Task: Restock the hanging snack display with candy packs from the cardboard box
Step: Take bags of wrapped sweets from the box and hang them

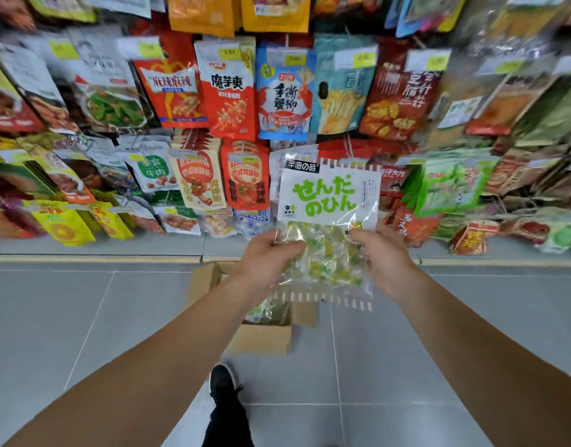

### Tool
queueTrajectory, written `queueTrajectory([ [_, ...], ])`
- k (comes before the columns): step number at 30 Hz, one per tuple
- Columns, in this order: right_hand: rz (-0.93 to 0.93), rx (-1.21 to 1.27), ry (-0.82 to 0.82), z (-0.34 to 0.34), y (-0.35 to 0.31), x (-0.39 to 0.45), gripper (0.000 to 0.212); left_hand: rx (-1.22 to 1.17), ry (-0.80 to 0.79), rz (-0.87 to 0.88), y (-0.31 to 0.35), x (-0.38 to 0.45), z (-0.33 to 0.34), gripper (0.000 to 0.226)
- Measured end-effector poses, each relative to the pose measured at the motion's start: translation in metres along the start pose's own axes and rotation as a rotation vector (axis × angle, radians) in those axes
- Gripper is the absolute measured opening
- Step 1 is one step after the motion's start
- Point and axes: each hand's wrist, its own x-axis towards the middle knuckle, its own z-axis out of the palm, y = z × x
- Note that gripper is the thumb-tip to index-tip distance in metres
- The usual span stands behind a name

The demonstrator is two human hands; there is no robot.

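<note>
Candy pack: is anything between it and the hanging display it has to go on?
Nothing visible. Both the left hand and right hand hold the candy pack right in front of the display; its hook is hidden behind the pack.

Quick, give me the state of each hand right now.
Left hand: closed, pinching the left side of the candy pack.
Right hand: closed, gripping the right side of the same pack.

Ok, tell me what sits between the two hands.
In the head view, the candy pack spans the gap: left hand grips its left edge, right hand its right. Lower down, behind it, the cardboard box stands on the floor.
</note>
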Motion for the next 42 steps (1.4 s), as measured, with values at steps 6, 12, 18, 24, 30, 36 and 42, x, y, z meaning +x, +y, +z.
queueTrajectory([
  [6,-0.150,0.083,0.050,-0.108,-0.064,-0.042,0.031,0.062,-0.041,0.184,0.052,-0.048,0.104,0.013],
  [12,-0.262,0.095,0.140,-0.171,-0.138,-0.047,0.031,0.099,-0.074,0.366,0.131,-0.065,0.176,0.011],
  [18,-0.440,0.096,0.116,-0.203,-0.224,-0.028,0.031,0.180,-0.070,0.576,0.212,-0.054,0.210,0.025],
  [24,-0.600,0.110,0.097,-0.217,-0.317,0.012,0.039,0.205,-0.058,0.808,0.298,-0.018,0.233,0.039],
  [30,-0.703,0.144,0.101,-0.221,-0.390,0.062,0.040,0.184,-0.074,0.947,0.382,0.034,0.250,0.009],
  [36,-0.744,0.145,0.131,-0.225,-0.450,0.109,0.085,0.194,-0.091,1.017,0.445,0.092,0.270,0.041],
  [42,-0.817,0.153,0.149,-0.231,-0.492,0.148,0.032,0.129,-0.122,1.045,0.492,0.133,0.291,0.079],
])
